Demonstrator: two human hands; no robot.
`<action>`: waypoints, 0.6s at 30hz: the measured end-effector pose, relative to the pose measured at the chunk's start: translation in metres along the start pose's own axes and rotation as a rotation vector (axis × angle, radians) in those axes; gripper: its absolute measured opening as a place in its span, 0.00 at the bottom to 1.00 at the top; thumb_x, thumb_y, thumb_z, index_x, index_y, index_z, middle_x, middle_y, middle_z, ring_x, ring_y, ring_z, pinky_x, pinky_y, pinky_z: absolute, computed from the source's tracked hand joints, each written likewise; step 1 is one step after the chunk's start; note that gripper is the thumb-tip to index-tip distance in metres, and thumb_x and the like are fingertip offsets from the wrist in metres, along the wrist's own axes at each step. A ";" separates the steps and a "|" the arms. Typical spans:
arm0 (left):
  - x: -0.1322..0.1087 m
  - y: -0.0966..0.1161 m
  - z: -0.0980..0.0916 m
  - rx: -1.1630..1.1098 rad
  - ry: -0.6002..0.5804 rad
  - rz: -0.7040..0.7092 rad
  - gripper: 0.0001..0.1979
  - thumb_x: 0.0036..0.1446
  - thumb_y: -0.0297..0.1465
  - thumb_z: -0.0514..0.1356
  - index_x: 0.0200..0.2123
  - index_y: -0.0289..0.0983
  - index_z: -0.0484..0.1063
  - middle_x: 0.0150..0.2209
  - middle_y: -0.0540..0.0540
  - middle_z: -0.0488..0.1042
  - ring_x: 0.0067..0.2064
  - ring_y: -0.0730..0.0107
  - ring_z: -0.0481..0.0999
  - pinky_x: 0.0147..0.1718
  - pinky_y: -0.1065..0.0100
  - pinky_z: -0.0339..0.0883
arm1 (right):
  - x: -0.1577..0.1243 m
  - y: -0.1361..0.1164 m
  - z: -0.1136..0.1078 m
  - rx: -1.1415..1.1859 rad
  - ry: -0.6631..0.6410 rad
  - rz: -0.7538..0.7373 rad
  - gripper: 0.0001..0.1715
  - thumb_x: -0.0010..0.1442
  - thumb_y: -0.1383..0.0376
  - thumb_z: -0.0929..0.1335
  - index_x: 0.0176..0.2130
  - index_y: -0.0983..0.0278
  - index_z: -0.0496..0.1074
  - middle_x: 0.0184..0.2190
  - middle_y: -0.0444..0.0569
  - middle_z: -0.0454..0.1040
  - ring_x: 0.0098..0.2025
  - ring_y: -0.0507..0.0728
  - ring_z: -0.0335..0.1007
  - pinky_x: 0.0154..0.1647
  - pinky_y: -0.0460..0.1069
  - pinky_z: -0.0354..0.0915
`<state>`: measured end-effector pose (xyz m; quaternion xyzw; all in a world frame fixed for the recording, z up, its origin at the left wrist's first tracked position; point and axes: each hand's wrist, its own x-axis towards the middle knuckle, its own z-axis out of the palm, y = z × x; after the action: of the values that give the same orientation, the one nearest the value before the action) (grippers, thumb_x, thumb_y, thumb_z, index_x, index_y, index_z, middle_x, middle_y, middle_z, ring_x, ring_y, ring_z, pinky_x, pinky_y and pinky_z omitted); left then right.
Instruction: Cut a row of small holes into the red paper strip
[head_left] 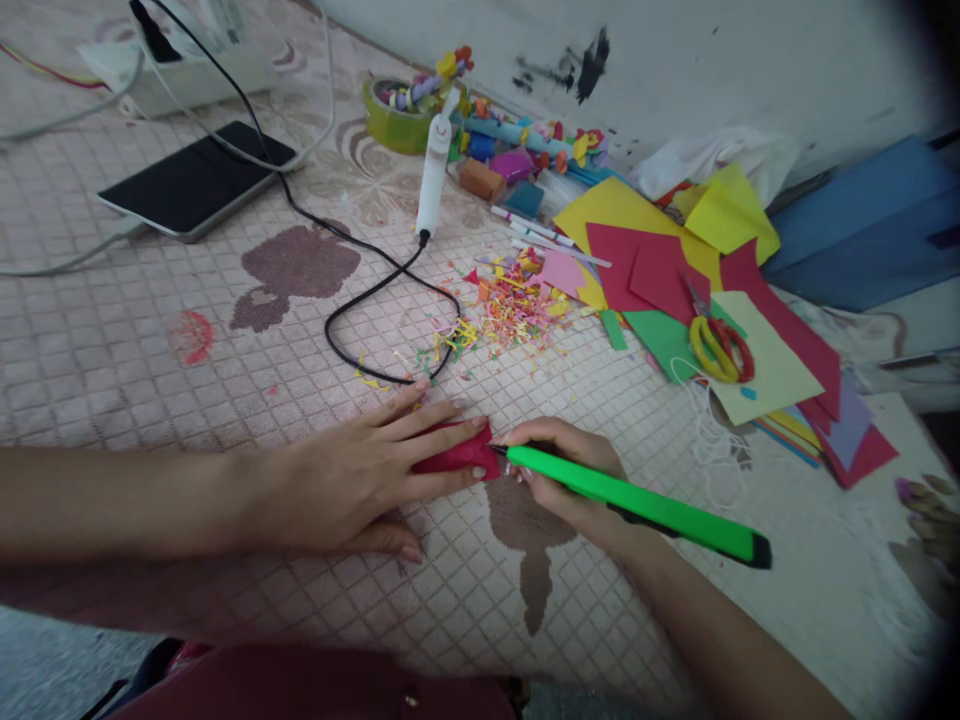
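Note:
My left hand [382, 460] lies flat with its fingers spread, pressing a small piece of red paper [450, 460] onto the patterned cloth [300, 600]. Parts of the paper are hidden under the fingers. From the right, my right hand [574, 475] is closed around a slim green box cutter [637, 495] with a black end. Its dark tip is at the right edge of the red paper. Just beyond my hands lies a pile of colourful paper shreds [521, 305].
A white glue gun [433, 180] with a looped black cord lies behind. Coloured paper sheets [772, 340] and yellow-and-red scissors [720, 350] are at right. At left are a black tablet [199, 180] and a white power strip [187, 75]. Green tape [394, 115] stands near the wall.

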<state>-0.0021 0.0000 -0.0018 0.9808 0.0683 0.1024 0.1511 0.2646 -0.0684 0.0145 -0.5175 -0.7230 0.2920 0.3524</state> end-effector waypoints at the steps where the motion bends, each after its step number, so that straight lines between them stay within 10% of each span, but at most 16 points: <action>1: 0.000 0.000 0.000 0.002 -0.002 -0.004 0.42 0.65 0.51 0.62 0.74 0.42 0.52 0.75 0.36 0.52 0.73 0.45 0.56 0.73 0.41 0.40 | 0.000 0.000 0.000 -0.004 0.000 0.000 0.15 0.56 0.74 0.67 0.39 0.58 0.78 0.33 0.43 0.84 0.31 0.52 0.81 0.32 0.44 0.74; 18: 0.003 -0.004 -0.008 -0.047 -0.052 0.013 0.35 0.71 0.50 0.53 0.74 0.42 0.53 0.74 0.37 0.52 0.75 0.49 0.52 0.73 0.41 0.38 | -0.003 0.011 0.005 0.059 0.003 -0.033 0.16 0.56 0.74 0.69 0.42 0.58 0.78 0.35 0.43 0.83 0.33 0.52 0.80 0.37 0.46 0.75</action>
<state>-0.0016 0.0067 0.0046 0.9798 0.0555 0.0796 0.1749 0.2672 -0.0684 0.0025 -0.4953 -0.7221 0.3065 0.3731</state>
